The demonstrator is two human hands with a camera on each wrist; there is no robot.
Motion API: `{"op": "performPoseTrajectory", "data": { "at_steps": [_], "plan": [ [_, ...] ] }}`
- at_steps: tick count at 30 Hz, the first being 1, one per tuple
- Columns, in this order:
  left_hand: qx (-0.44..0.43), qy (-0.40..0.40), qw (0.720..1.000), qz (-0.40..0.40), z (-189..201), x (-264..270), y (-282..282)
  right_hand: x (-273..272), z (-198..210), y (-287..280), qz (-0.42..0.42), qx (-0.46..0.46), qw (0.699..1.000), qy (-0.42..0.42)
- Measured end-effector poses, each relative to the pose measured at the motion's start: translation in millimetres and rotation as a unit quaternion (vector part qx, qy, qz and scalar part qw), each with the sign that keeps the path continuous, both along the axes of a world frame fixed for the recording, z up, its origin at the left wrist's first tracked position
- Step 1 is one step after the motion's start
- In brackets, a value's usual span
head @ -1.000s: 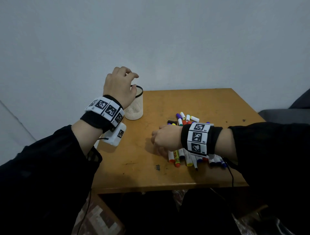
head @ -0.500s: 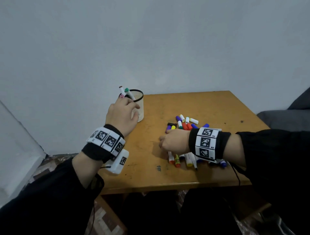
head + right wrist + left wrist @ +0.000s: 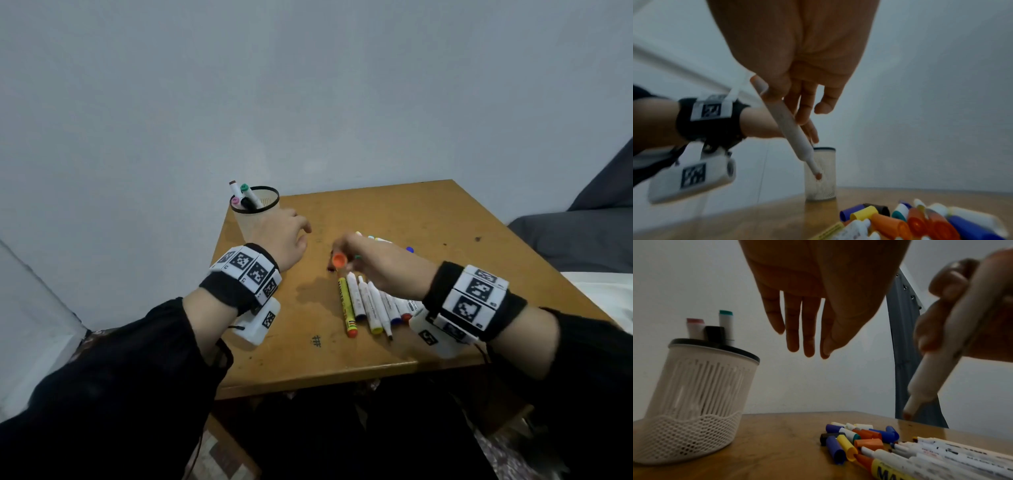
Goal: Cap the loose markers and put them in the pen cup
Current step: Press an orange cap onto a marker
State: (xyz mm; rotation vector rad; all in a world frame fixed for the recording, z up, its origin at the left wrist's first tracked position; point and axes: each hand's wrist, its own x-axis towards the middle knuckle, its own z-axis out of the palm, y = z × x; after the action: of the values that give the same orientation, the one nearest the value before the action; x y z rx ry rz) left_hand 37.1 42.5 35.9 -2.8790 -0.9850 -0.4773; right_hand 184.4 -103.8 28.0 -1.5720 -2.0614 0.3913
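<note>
The wooden table [image 3: 428, 212] carries everything here. Taking as reference the grip of the right hand [image 3: 380, 267] on the orange-ended marker [image 3: 339, 259], which is held above the tabletop, a row of uncapped markers [image 3: 368, 305] lies just on the near side of it, side by side, with a yellow marker [image 3: 346, 306] at the left end of the row. Beyond the grip, partly hidden by the hand, lies a heap of loose caps [image 3: 859, 439]: blue, yellow, orange, black and white. Far to the left of the grip and farther back stands the white mesh pen cup [image 3: 250, 222], upright near the table's corner. A small dark scribble [image 3: 315, 341] marks the wood nearer than the row.
</note>
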Motion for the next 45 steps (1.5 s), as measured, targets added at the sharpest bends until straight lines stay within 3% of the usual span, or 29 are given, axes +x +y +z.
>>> {"op": "performPoseTrajectory", "data": {
  "at_steps": [4, 10, 14, 22, 28, 36, 41, 45],
  "plan": [
    [-0.04, 0.072, 0.996, -0.02, -3, 23, 3, 9, 1, -21, -0.111, 0.099, 0.965, 0.215],
    [-0.086, 0.173, 0.978, -0.084, -6, 60, 0, 12, -11, -33, -0.219, 0.205, 0.842, 0.448],
    [-0.103, 0.201, 0.969, -0.104, -14, 84, 0, 11, -17, -37, -0.278, 0.234, 0.787, 0.498],
    [-0.12, 0.255, 0.951, -0.127, -29, 112, 3, 11, -24, -47, -0.303, 0.226, 0.741, 0.555],
    [-0.088, 0.28, 0.95, -0.11, -33, 122, 4, 18, -25, -56, -0.329, 0.221, 0.725, 0.563],
    [-0.087, 0.192, 0.971, -0.11, -33, 114, 3, 18, -28, -62, -0.344, 0.22, 0.716, 0.567],
    [-0.117, 0.046, 0.983, -0.138, -34, 96, -1, 17, -27, -60, -0.359, 0.229, 0.698, 0.576],
    [-0.165, -0.096, 0.967, -0.168, -33, 77, -13, 16, -27, -57, -0.365, 0.247, 0.673, 0.594]
  ]
}}
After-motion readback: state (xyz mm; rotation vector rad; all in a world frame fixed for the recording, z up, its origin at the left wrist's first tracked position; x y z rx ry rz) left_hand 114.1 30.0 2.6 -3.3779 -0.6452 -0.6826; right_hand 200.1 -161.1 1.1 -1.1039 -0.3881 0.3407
